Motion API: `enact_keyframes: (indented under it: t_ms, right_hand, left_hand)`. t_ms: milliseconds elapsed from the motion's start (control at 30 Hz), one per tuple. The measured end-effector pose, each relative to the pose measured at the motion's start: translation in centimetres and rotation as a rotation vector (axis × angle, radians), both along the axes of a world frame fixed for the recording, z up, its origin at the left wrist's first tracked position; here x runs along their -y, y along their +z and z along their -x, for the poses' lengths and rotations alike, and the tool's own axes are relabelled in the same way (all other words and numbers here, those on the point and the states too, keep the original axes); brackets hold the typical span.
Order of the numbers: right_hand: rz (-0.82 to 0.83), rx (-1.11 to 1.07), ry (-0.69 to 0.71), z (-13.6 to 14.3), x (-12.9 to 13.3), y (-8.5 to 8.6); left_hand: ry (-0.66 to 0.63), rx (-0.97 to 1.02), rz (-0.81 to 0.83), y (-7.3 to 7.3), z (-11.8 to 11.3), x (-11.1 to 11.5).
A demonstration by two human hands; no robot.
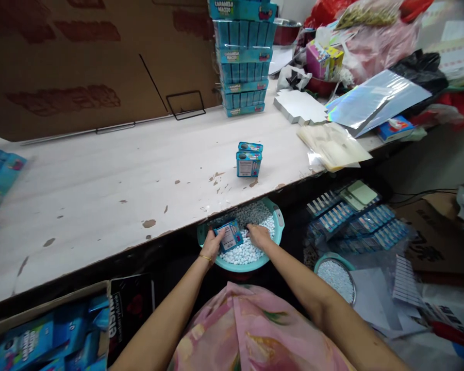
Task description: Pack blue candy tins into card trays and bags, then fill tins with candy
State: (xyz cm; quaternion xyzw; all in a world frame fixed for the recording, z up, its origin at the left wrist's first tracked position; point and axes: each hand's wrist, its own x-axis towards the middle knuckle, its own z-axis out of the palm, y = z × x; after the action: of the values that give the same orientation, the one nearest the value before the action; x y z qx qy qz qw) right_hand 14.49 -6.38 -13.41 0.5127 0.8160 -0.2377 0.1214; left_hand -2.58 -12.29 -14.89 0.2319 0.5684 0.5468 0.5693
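A teal basin [243, 267] full of small white candies [242, 254] sits on my lap side of the table edge. My left hand [212, 244] is closed on a small blue candy box [229, 235], tilted over the candies. With its fingers down among the candies, my right hand [260, 236] is at the basin's right side; its fingertips are partly buried, so what they grip is hidden. On the table ahead, two more small blue boxes [249, 164] stand upright, one behind the other.
A stack of blue display packs [244, 55] rises at the back beside a large cardboard carton [100, 62]. Plastic sheets [332, 146] lie at right. An open box of blue packs [54, 335] is lower left; a smaller bowl of candies [335, 278] is lower right.
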Motion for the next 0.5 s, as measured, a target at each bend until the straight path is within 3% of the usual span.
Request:
enact_keyframes:
  t_ms: [133,267,367,500]
  right_hand:
    - [0.031,-0.110,-0.036,-0.4,-0.4,-0.7]
    - [0.090,-0.301,-0.103,-2.9,-1.2,0.1]
    - [0.103,-0.414,-0.111,-4.5,-1.7,2.1]
    - [0.073,-0.484,0.007,-5.4,-2.2,6.6]
  left_hand:
    - [-0.075,-0.034,-0.048,1.2,0.1,0.7]
    - [-0.065,-0.311,-0.117,3.1,2.2,2.4]
    - [-0.088,-0.467,-0.157,3.8,3.2,3.0]
    - [-0.126,-0.571,-0.201,3.8,2.4,2.4]
